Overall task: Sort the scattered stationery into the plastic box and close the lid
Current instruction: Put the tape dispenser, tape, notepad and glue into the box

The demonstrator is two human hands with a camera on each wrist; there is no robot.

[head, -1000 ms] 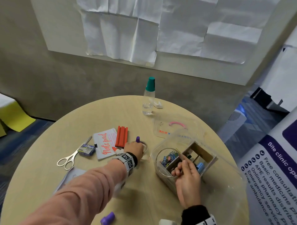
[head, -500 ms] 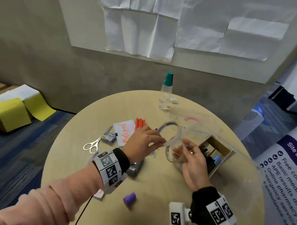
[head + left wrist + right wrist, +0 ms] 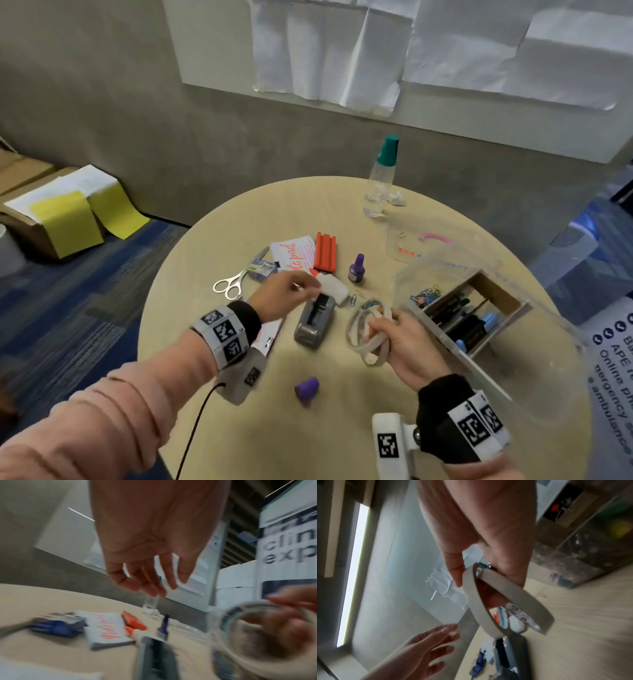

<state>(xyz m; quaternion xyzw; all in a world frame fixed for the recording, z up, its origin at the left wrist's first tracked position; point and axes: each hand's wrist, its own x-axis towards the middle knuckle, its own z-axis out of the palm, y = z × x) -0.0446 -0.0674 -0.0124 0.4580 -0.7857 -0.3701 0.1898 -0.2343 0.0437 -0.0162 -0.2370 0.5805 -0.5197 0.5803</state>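
Your right hand point(image 3: 406, 346) grips the tape rolls point(image 3: 368, 334) — light, stiff rings, likely slippery when stacked. Pinch through their centres. Your left hand point(image 3: 281, 298) hovers empty, fingers loose.

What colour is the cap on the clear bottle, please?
Teal green cap; clearest in the head view.

Left hand point(image 3: 284, 297) and scissors point(image 3: 12, 628) motion-blurred.

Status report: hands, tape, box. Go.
Right hand grips tape rolls beside open plastic box. Left hand open, holding nothing, over glue bottle. Lid off, behind box. Nothing blocking.
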